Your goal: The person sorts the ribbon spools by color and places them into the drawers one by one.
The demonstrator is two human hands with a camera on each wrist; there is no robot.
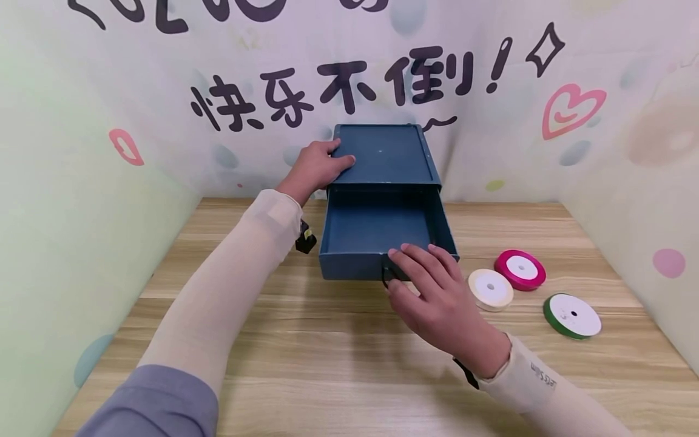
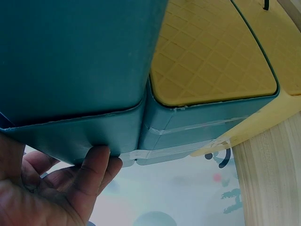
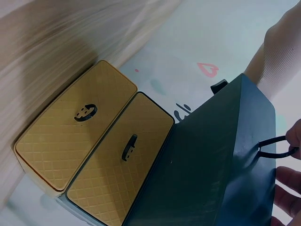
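A small drawer cabinet (image 1: 382, 152) with a blue top and casing stands at the back of the table. Its blue top drawer (image 1: 377, 227) is pulled out toward me, bare floor showing. My left hand (image 1: 314, 170) grips the cabinet's upper left edge; in the left wrist view its fingers (image 2: 96, 165) lie against the side wall. At the drawer front, my right hand (image 1: 434, 297) holds the black loop handle (image 3: 273, 147), its other fingers resting along the front panel. Lower yellow drawers (image 3: 117, 174) with black loops are closed.
Right of the cabinet on the wood-grain table (image 1: 327, 364) lie a cream ribbon spool (image 1: 490, 289), a magenta ribbon spool (image 1: 520, 269) and a green ribbon spool (image 1: 572, 315). A printed cloth backdrop (image 1: 491, 145) hangs close behind the cabinet.
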